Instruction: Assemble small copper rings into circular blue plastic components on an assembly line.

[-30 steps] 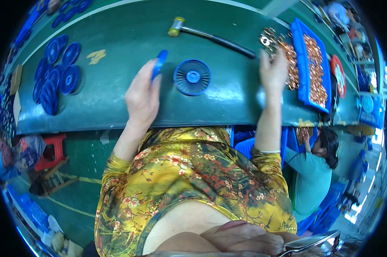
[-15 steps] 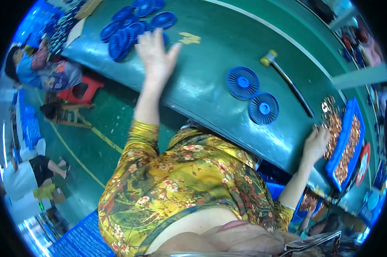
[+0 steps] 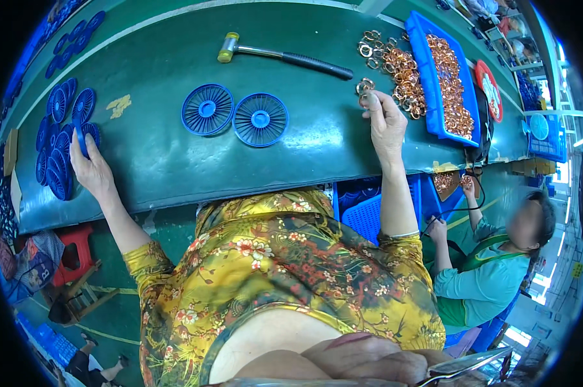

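My left hand (image 3: 93, 169) grips a blue plastic spoked wheel (image 3: 81, 142), seen nearly edge-on, beside a heap of similar wheels (image 3: 59, 103) at the left of the table. Over on the right, my right hand (image 3: 388, 122) is closed, thumb and fingers pinched on a copper ring (image 3: 363, 100). More rings lie just beyond the fingertips, and a loose pile of copper rings (image 3: 404, 74) spreads behind the hand. Between my hands, two blue wheels, a left one (image 3: 207, 109) and a right one (image 3: 260, 119), lie flat side by side.
A mallet (image 3: 285, 57) with a yellow head and black grip lies beyond the two wheels. A blue tray (image 3: 427, 84) full of copper rings and a red round dish (image 3: 489, 90) stand at the right. A co-worker (image 3: 485, 271) in green sits at the near right.
My view has swung toward the right. My left hand, earlier spread over the wheel heap, now holds a wheel. The right hand, earlier at the ring pile's edge, now pinches a ring.
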